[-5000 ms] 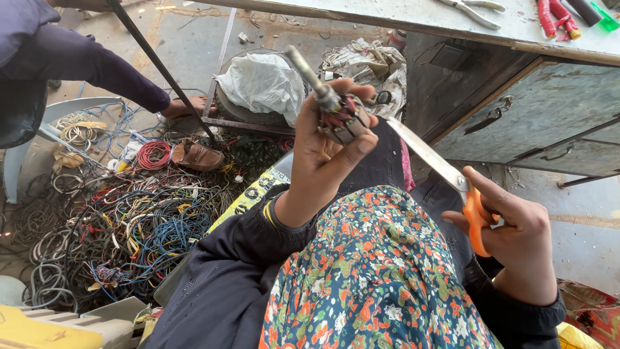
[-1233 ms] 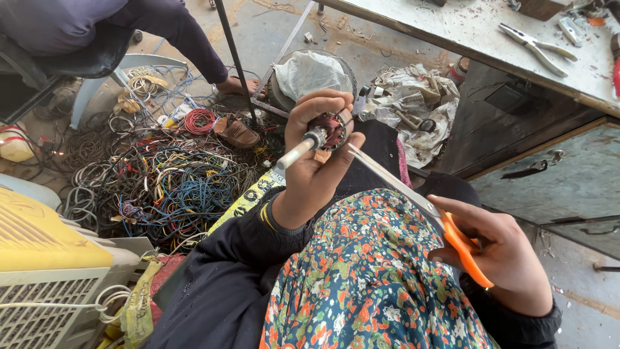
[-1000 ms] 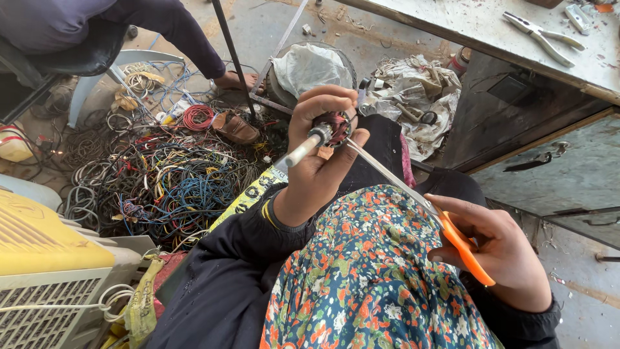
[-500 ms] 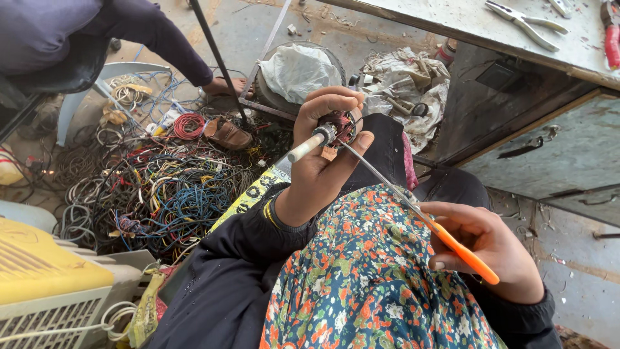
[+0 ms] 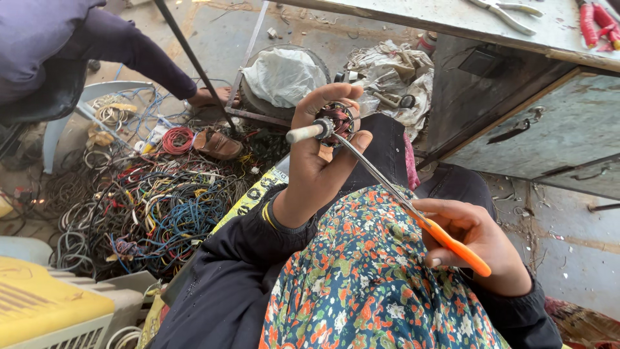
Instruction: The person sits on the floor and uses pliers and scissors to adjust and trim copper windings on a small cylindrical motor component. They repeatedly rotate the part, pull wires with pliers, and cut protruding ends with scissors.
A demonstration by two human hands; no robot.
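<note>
My left hand (image 5: 320, 158) is raised in front of me and grips a small motor rotor (image 5: 334, 121) with copper-red windings and a pale shaft sticking out to the left. My right hand (image 5: 481, 242) holds orange-handled scissors (image 5: 413, 213) lower right. Their long metal blades run up and left, and the tip touches the rotor windings. A flowered cloth (image 5: 381, 284) over my lap lies beneath both hands.
A tangled heap of coloured wires (image 5: 139, 200) covers the floor at left. Another person's dark sleeve (image 5: 139, 61) reaches in from top left near a sandal (image 5: 219, 143). A metal table (image 5: 491, 19) with pliers stands top right; a yellow and white crate (image 5: 51, 310) sits bottom left.
The view has shifted slightly. My right hand has dropped a little with the scissors, whose tip stays at the rotor. The left hand keeps its grip on the rotor.
</note>
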